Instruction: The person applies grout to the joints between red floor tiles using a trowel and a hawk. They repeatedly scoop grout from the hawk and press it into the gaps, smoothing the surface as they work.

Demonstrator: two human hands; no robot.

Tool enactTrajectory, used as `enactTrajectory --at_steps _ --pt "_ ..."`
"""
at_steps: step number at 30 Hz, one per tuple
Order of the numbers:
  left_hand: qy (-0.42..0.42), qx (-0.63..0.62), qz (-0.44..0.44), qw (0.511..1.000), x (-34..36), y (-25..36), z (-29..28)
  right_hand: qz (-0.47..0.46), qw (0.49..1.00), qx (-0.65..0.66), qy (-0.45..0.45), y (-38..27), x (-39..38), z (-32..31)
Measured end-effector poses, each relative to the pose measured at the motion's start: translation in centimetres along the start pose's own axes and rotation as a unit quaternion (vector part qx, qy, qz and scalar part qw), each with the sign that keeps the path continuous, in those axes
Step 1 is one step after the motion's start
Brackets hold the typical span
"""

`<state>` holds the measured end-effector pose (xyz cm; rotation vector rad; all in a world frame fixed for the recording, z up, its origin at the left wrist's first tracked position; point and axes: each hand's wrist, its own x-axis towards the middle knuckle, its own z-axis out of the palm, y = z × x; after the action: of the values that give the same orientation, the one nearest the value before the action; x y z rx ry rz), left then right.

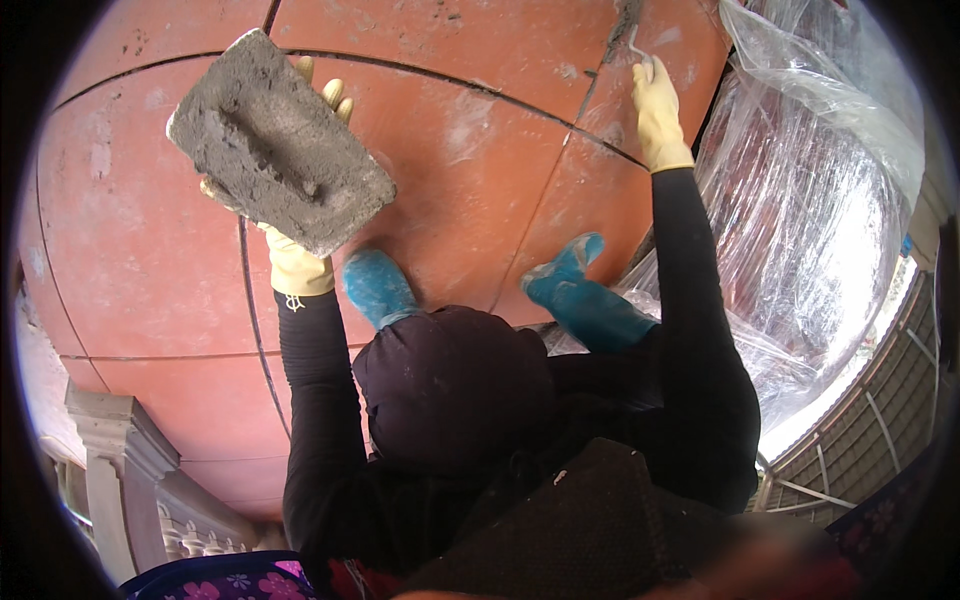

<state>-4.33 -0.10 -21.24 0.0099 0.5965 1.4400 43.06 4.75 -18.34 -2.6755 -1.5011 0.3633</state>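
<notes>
My left hand, in a pale yellow rubber glove, holds up a rectangular board from beneath. Grey wet mortar covers its top, with a ridge and a hollow in the middle. Several fingertips curl past the board's far edge; the palm is hidden under it. My right hand, gloved alike, is stretched far forward at the right. Its fingers close on the handle of a small tool with a thin bent metal neck, its blade unclear. The neck lies beside a grey mortar-filled joint between large red-orange floor tiles.
Clear plastic sheeting covers something bulky along the right. My teal rubber boots stand on the tiles. Other joints between tiles are dark grooves. A stone post with balusters stands at the lower left. A slatted surface lies lower right.
</notes>
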Motion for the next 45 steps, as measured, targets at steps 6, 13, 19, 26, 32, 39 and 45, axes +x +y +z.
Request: enactTrajectory --at_steps 6,13,19,26,32,39,45 --pt "-0.028 -0.054 0.004 0.998 0.6 0.3 -0.3 0.032 0.996 -0.068 -0.047 -1.0 2.4 1.6" --pt "-0.004 -0.062 0.006 0.998 0.3 -0.1 0.4 0.0 0.988 -0.142 -0.059 -2.1 -3.1 0.5" --pt "0.002 -0.032 0.002 0.999 0.4 0.0 0.0 0.045 0.989 -0.127 -0.057 -0.9 0.8 -2.9" --pt "0.009 0.007 0.016 1.0 0.9 -0.2 -0.1 -0.032 0.957 -0.272 -0.091 -2.4 4.7 -0.9" --pt "0.011 -0.013 0.023 1.0 0.6 -0.6 0.4 0.001 0.947 -0.29 -0.14 -3.4 1.1 -0.2" --pt "-0.013 -0.066 0.025 0.997 0.3 -0.4 0.6 0.007 0.949 -0.253 -0.19 -4.3 -3.1 -1.0" --pt "0.004 -0.054 0.041 0.998 0.2 -0.2 0.0 0.036 0.941 -0.26 -0.216 -4.3 -6.5 -1.9"
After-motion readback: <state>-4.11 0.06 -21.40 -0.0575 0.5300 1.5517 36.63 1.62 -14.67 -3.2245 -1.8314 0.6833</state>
